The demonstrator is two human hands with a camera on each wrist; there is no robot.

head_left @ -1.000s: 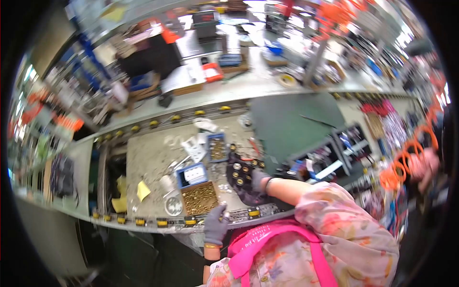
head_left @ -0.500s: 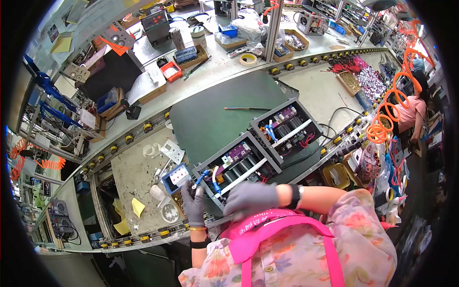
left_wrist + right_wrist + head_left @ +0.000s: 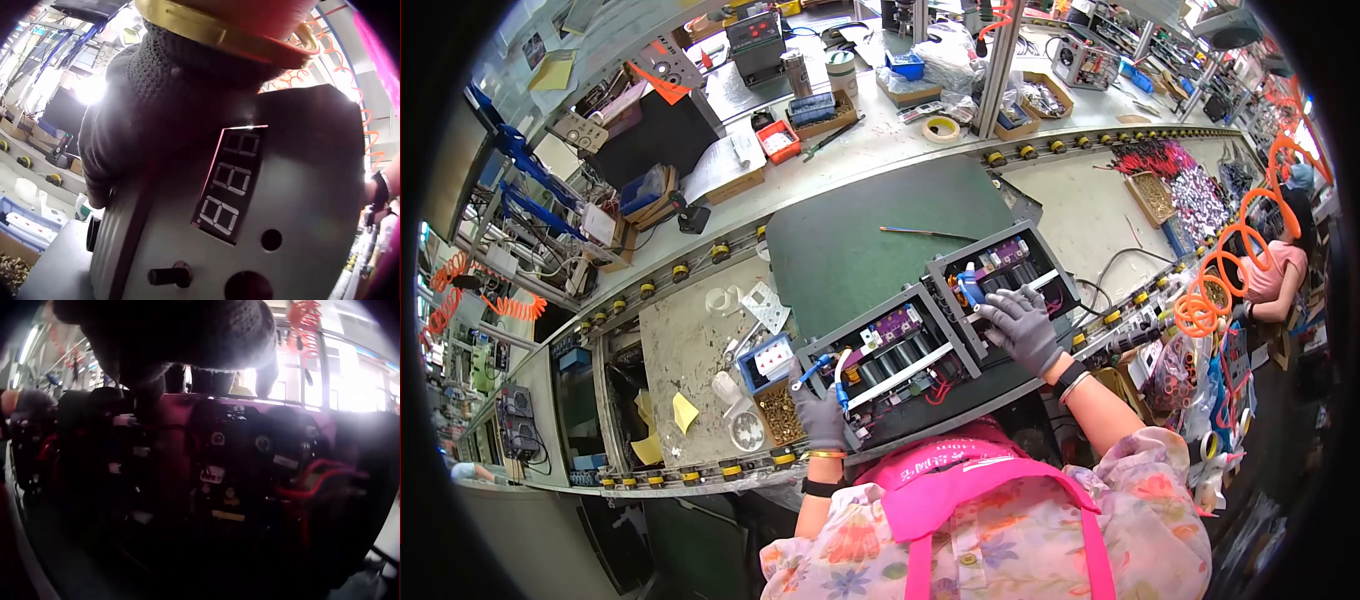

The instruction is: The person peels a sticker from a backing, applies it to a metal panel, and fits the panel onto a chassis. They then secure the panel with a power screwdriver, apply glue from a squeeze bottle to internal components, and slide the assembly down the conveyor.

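Observation:
Two grey metal cases, a left case (image 3: 802, 358) and a right case (image 3: 1055, 262), stand side by side, open on top, with purple boards, black cylinders and wires inside. My gloved left hand (image 3: 820, 412) lies at the left case's left end, beside blue-sleeved cables (image 3: 841, 392). In the left wrist view that hand (image 3: 134, 119) is over the case's panel (image 3: 300, 181), which has a digit display (image 3: 230, 181). My gloved right hand (image 3: 1024, 330) reaches over the right case's near edge, fingers spread. In the right wrist view the right hand (image 3: 181, 337) is above dark, wired parts.
A green mat (image 3: 880, 260) lies behind the cases with a thin stick (image 3: 928, 234) on it. At the left are a blue bin (image 3: 768, 362) and a box of brass parts (image 3: 781, 415). Rollers line the bench edges. Another person (image 3: 1275, 270) sits at the far right.
The right hand has moved from the left case's near side across to the right case, its fingers now spread. The left hand stays near the left case's end. The head view has shifted slightly.

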